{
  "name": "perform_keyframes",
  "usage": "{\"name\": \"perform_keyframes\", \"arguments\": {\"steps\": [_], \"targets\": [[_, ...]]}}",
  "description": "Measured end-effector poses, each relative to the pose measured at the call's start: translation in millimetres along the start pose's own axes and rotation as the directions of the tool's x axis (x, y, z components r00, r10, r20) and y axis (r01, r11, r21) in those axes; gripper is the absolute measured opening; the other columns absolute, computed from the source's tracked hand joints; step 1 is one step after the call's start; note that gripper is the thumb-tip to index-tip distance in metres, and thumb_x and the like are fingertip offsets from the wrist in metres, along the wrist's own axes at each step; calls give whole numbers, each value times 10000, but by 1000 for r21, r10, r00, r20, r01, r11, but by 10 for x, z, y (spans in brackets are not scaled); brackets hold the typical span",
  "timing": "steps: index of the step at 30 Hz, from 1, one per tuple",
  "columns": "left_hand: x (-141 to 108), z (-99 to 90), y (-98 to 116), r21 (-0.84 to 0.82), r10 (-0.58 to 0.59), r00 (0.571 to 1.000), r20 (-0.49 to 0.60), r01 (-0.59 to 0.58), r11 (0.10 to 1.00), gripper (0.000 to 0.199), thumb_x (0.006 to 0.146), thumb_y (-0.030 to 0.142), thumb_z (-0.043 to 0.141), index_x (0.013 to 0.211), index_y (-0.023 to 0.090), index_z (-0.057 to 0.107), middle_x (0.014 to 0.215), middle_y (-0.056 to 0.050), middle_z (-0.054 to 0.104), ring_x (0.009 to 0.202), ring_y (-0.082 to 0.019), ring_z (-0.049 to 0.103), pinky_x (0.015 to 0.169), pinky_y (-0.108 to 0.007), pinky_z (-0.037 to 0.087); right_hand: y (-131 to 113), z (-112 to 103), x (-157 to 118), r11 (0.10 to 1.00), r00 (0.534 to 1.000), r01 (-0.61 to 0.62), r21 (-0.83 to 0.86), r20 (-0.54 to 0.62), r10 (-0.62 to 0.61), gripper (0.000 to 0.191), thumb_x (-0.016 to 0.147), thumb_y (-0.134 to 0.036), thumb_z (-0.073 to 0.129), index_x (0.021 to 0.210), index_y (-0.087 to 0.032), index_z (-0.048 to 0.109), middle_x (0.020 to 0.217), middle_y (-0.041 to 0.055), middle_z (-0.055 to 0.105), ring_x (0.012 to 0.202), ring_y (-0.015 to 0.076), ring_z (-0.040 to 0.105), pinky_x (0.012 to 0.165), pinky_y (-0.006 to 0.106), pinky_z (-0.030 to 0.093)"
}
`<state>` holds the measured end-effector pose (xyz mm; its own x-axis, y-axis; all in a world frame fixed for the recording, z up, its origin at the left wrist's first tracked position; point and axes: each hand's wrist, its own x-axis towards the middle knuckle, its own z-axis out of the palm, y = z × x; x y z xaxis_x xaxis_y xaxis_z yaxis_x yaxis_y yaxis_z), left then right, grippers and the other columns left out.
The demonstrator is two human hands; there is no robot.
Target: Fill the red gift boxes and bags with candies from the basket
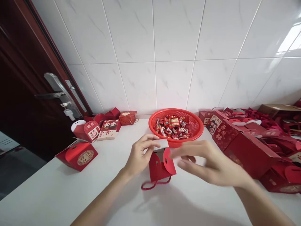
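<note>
A small red paper candy box stands on the white table in front of me, its top unclosed and its rounded handle flaps with cut-out holes standing up. My left hand pinches the box's pale end flap at the back left. Just right of the box is my right hand, a little blurred, thumb and fingers apart, with nothing visible in it. Its fingertips are near the right rounded flap; whether they touch it I cannot tell. A dark red cord loops out at the box's front. The box's inside is mostly hidden.
Behind the box, a red plastic basket holds wrapped candies. Several finished-looking boxes stand at the left near a door. Many red boxes crowd the right. A tiled wall bounds the table's back.
</note>
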<state>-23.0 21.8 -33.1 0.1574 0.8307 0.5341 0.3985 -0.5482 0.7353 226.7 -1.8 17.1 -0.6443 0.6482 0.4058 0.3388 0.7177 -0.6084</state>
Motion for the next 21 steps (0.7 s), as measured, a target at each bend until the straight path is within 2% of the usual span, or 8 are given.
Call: {"name": "perform_keyframes", "arguments": {"steps": [3,6,8,12,14,16,19,21], "targets": [[91,154,-80,-84,-2,993,122,12,996,278,898,179,521,825,217,787,1061,-83,719,978,-205,689,811,-293,576,135,225,164,957,975,-13,-290,208,76,202,1002,-241,509,913,-226,690,675,0,614,543,129,477,523,285,296],[144,247,-141,-108,-65,989,135,80,991,285,878,168,511,832,205,790,1053,-79,723,1009,-206,686,894,-320,560,251,430,237,885,955,-63,-461,229,188,131,984,-247,528,890,-210,611,648,-17,565,512,128,433,506,288,194],[143,275,-146,-81,-136,981,140,148,986,263,864,184,523,874,197,786,1066,-82,728,1024,-219,687,904,-339,555,280,496,220,878,957,-133,-461,171,235,106,981,-297,544,929,-205,553,680,-15,587,521,136,456,509,281,195],[65,254,-101,51,-302,937,178,298,953,279,784,247,654,1035,189,760,1163,-87,731,1092,-268,672,957,-386,527,322,480,89,921,949,-262,-286,98,301,154,954,-306,578,901,-219,462,744,-16,643,563,141,522,526,252,287],[19,190,-89,68,-404,887,223,399,914,384,732,220,662,1105,180,746,1258,-95,703,1143,-290,651,963,-393,521,374,453,-6,909,931,-323,-263,84,355,136,932,-233,577,868,-226,457,726,-23,640,569,146,544,537,247,335],[-18,88,-102,20,-501,811,302,520,854,511,701,185,619,1202,171,717,1330,-99,674,1172,-300,635,956,-393,521,436,443,-101,891,928,-338,-303,48,369,109,912,-184,575,864,-224,485,783,2,663,599,159,579,552,257,387],[-66,-90,-158,-73,-525,684,506,641,764,726,661,171,627,1386,162,604,1386,-97,646,1228,-303,602,1012,-399,492,504,474,-205,885,975,-208,-417,-17,222,109,924,-111,509,917,-200,572,1105,123,689,832,226,670,688,334,507],[-108,-175,-206,-102,-464,616,636,664,741,854,641,190,705,1473,172,514,1437,-95,607,1273,-304,573,1065,-406,457,517,513,-231,869,995,-86,-487,3,100,273,910,-36,440,1040,-182,631,1358,193,595,1072,296,656,847,429,531]]}}
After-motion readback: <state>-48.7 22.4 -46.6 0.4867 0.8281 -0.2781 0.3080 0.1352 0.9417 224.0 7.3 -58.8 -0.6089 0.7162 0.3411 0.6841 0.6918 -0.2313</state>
